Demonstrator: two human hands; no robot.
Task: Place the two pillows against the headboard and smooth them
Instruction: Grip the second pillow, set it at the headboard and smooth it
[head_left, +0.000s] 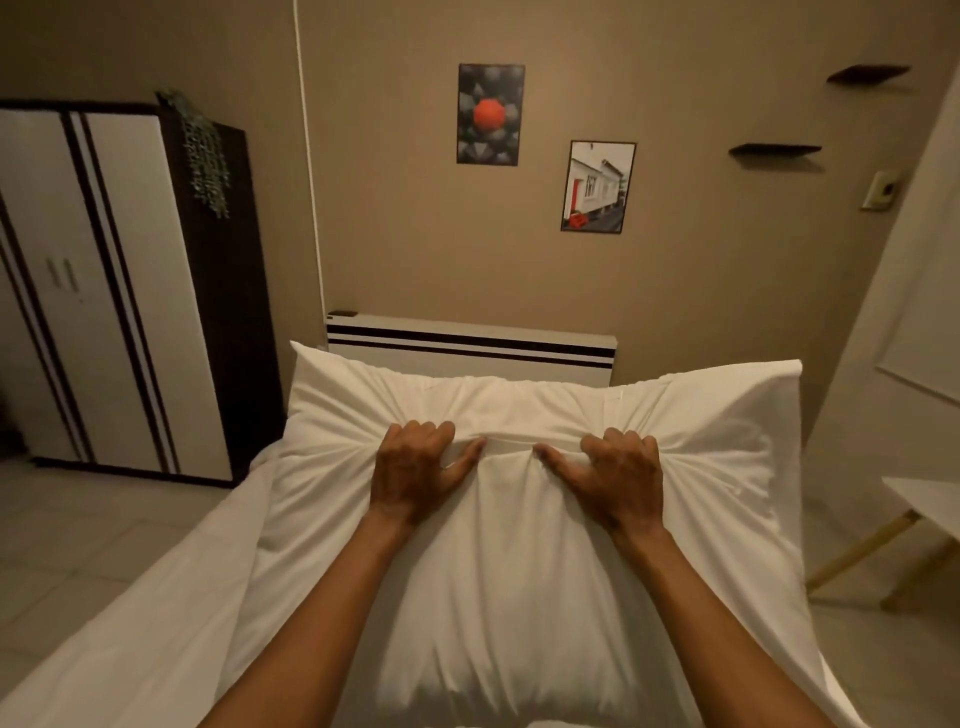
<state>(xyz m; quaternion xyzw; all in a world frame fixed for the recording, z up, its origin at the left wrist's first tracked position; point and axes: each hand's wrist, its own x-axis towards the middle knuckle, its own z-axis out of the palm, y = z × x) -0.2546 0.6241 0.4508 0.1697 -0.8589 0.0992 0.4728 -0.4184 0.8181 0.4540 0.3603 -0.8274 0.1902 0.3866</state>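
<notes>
A large white pillow (519, 571) fills the middle of the view, held up over the white bed (130, 639). My left hand (415, 473) and my right hand (618, 478) both clutch bunched pillowcase fabric near the pillow's upper middle, thumbs pointing toward each other. The white headboard (467, 348) with dark stripes stands against the wall just beyond the pillow's top edge. I see only one pillow; a second one is not visible.
A white and dark wardrobe (104, 286) stands at the left, with tiled floor (78, 530) beside the bed. A small white table with wooden legs (914, 519) is at the right. Two posters (491, 114) and wall shelves (774, 150) hang above the headboard.
</notes>
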